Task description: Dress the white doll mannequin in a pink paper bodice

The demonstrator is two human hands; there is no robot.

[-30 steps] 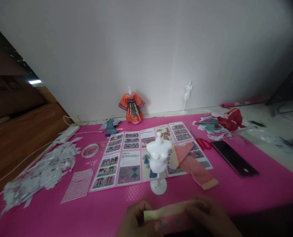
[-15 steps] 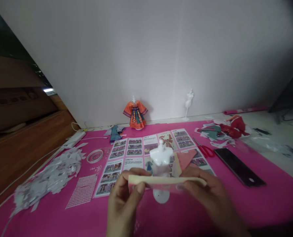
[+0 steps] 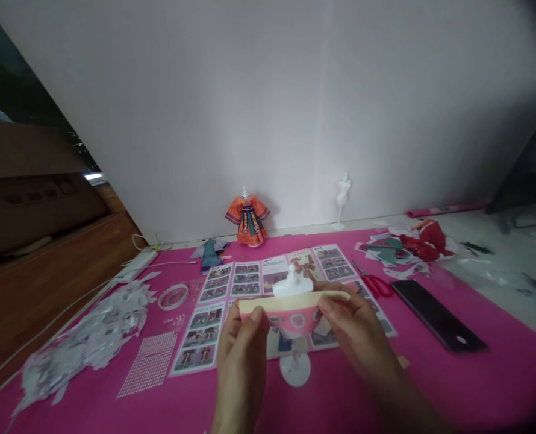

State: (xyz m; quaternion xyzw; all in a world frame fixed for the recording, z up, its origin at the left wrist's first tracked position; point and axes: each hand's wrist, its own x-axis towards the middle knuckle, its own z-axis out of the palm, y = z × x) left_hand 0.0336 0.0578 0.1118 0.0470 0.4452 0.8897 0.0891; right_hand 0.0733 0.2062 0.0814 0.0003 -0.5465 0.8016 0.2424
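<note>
A small piece of pink patterned fabric with a cream band along its top is stretched between my two hands. My left hand pinches its left end between thumb and fingers. At the other end, my right hand grips it in the same way. Right behind the cloth stands a small white mannequin on a round base. Its neck and shoulders show above the band, while the fabric covers its chest; whether they touch I cannot tell.
An instruction sheet lies on the pink mat. Scissors and a black phone are at right, fabric scraps behind. Left are plastic scraps, tape and a bead sheet. A dressed mannequin stands by the wall.
Both hands have moved up and away from me, bringing the fabric from below the mannequin's waist to its chest. The cloth's patterned side now faces me more fully.
</note>
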